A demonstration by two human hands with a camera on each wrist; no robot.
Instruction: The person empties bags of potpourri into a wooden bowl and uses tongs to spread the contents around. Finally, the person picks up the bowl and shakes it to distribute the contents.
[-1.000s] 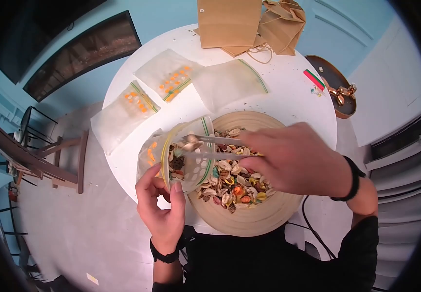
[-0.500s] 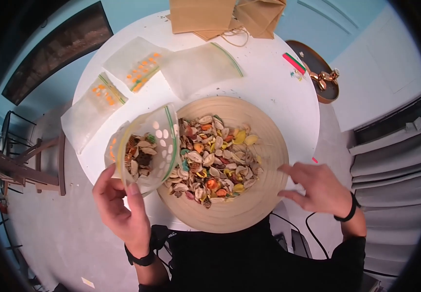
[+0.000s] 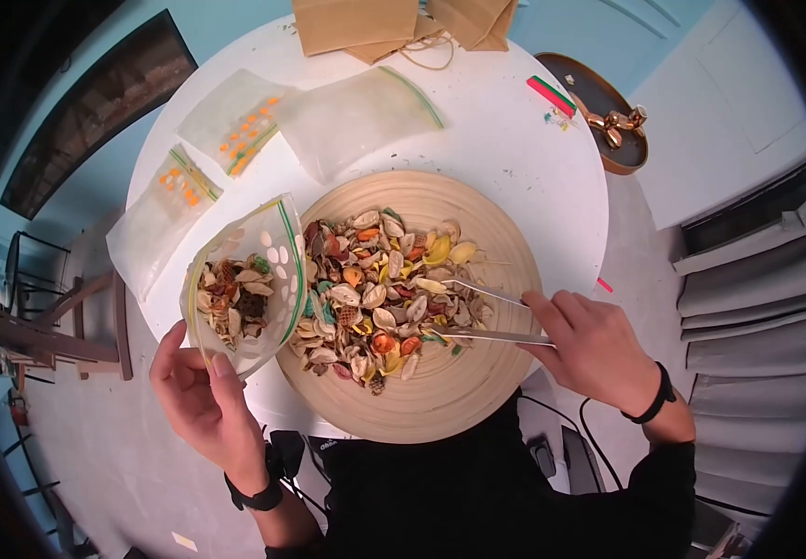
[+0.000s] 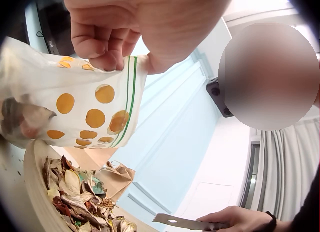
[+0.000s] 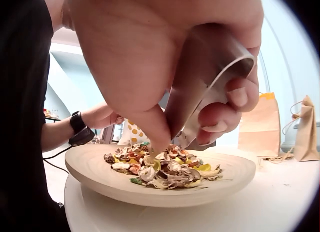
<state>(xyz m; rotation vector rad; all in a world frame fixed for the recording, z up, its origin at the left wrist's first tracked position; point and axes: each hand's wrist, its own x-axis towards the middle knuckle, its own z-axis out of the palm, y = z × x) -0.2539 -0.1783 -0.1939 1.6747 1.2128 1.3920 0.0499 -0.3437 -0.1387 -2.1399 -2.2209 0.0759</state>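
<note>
My left hand [image 3: 207, 396] pinches the rim of a clear zip bag [image 3: 277, 244] with dots; dried petals and cones [image 3: 235, 298] lie inside it. In the left wrist view the same hand [image 4: 135, 27] holds the bag [image 4: 75, 99] by its green-striped edge. My right hand [image 3: 598, 349] grips metal tongs [image 3: 491, 336], whose spread tips touch the potpourri [image 3: 375, 289] on a round wooden plate [image 3: 440, 405]. From the right wrist, the hand [image 5: 170, 57] curls round the tongs [image 5: 200, 77] above the plate [image 5: 95, 179].
Several flat zip bags [image 3: 356, 121] lie on the white table [image 3: 552, 205] beyond the plate. Brown paper bags [image 3: 356, 23] stand at the far edge. A red and green strip [image 3: 552, 96] lies at the right, near a dark tray [image 3: 631, 154] with a copper-coloured figure.
The tongs have moved from the bag's mouth back to the potpourri, their tips now apart and nothing between them visible. The head view has shifted, and the left hand still holds the bag.
</note>
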